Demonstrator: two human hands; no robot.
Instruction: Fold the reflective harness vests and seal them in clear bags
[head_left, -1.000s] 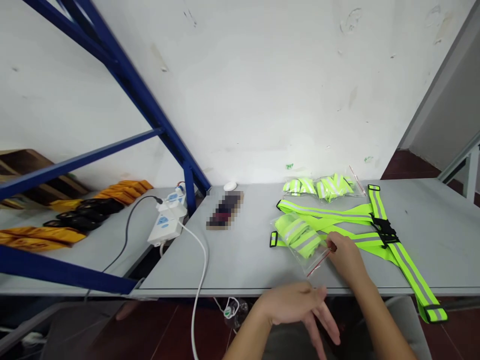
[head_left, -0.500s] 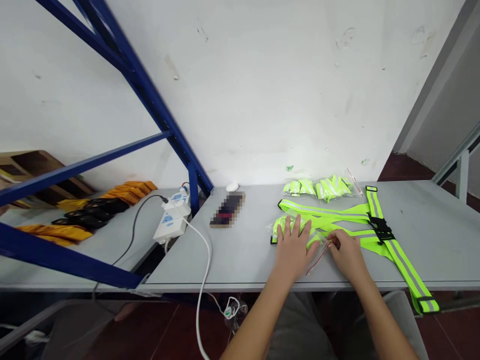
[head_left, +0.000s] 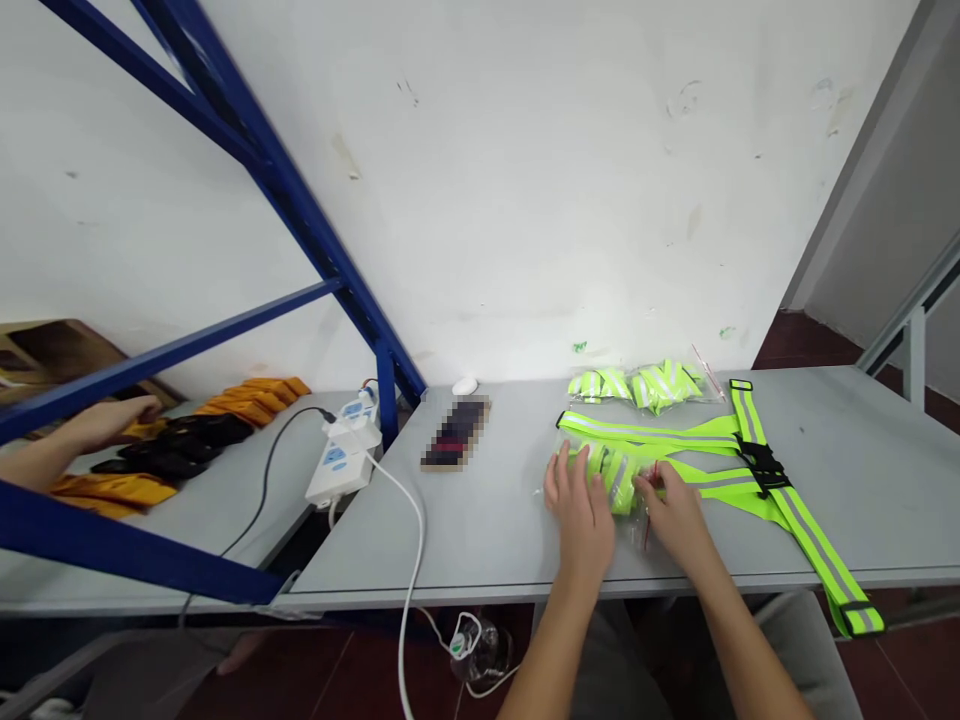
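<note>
A clear zip bag (head_left: 616, 482) packed with a folded neon-yellow reflective strap lies near the front of the grey table (head_left: 495, 520). My left hand (head_left: 581, 512) rests flat on the bag's left part, fingers spread. My right hand (head_left: 671, 510) pinches the bag's red-lined mouth at its right end. A loose neon-yellow reflective belt (head_left: 750, 470) with a black buckle is spread out just right of the bag, one end hanging over the front edge.
Two more bagged straps (head_left: 645, 383) lie by the wall. A blurred dark flat object (head_left: 456, 433), a white puck (head_left: 465, 386) and a white power strip (head_left: 341, 450) with cables sit to the left. Another person's hand (head_left: 105, 420) reaches orange and black items (head_left: 172, 445) behind the blue rack (head_left: 330, 260).
My left hand rose from below the table edge and pressed down on the bag. My right hand stayed on the bag's mouth. Another person's hand has appeared at far left.
</note>
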